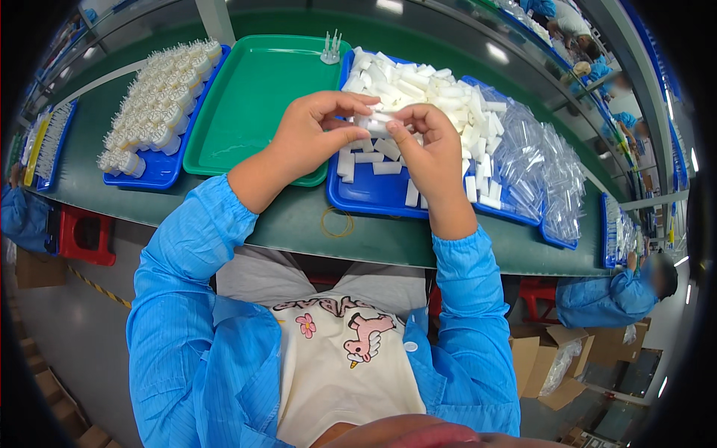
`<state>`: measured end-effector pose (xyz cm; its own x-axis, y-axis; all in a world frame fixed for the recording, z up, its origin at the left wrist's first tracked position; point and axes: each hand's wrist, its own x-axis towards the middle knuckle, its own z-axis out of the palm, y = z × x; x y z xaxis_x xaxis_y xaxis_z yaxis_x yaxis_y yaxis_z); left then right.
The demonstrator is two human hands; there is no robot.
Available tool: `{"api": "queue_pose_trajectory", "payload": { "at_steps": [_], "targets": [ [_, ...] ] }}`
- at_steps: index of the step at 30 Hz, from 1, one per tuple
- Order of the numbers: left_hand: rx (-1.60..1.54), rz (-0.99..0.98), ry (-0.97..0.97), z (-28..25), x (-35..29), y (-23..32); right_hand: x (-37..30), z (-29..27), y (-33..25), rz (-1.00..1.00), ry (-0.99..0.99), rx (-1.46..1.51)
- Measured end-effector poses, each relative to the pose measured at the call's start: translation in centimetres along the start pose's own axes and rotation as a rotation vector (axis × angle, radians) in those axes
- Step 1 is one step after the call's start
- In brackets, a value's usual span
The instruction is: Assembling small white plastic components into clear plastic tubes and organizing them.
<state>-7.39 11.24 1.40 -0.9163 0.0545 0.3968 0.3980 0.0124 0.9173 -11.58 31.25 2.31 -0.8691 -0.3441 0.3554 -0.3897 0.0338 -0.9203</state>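
Both hands meet above the near left part of a pile of short white cylinders (448, 93) in a blue tray (366, 196). My left hand (317, 127) pinches one end of a small whitish piece (379, 123) between thumb and fingers. On its other end my right hand (429, 142) closes with thumb and forefinger. The piece looks like a white cylinder, perhaps with a clear tube around it; the fingers hide part of it. Clear plastic tubes (549, 160) lie heaped to the right of the white pile.
Left of my hands lies a green tray (239, 119) with a small spiky clear cluster (331, 48) at its far edge. Bundled spiky white parts (160, 101) fill another blue tray (166, 172). A rubber band (336, 224) rests on the table. Co-workers (609, 295) sit at both sides.
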Motion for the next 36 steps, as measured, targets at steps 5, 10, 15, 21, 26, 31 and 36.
{"api": "queue_pose_trajectory", "payload": {
  "at_steps": [5,10,15,21,26,31,36],
  "targets": [
    [-0.011,0.102,0.050,-0.4,0.5,-1.2,0.4,-2.4,-1.4,-0.355,0.203,-0.302],
    [0.050,0.067,0.096,-1.2,0.6,-1.2,-3.1,-8.1,-5.2,-0.206,0.126,0.049],
    [0.222,0.046,0.066,-0.6,1.4,-1.1,-8.8,-16.8,-6.6,-0.186,-0.488,0.249],
    [0.267,0.040,0.091,-1.4,0.9,-0.9,-18.4,-21.8,-6.7,0.861,-0.740,-0.021],
    [0.394,0.066,0.095,-0.5,0.4,0.0,-27.4,-24.5,-0.9,1.438,-0.691,-0.122],
    [0.368,0.056,0.076,-1.4,0.8,-1.4,-38.1,-20.7,4.4,1.933,-0.614,0.229],
    [0.363,0.068,0.075,-1.4,0.7,-1.0,-46.2,-16.7,7.7,1.713,-0.158,0.695]
  ]
}}
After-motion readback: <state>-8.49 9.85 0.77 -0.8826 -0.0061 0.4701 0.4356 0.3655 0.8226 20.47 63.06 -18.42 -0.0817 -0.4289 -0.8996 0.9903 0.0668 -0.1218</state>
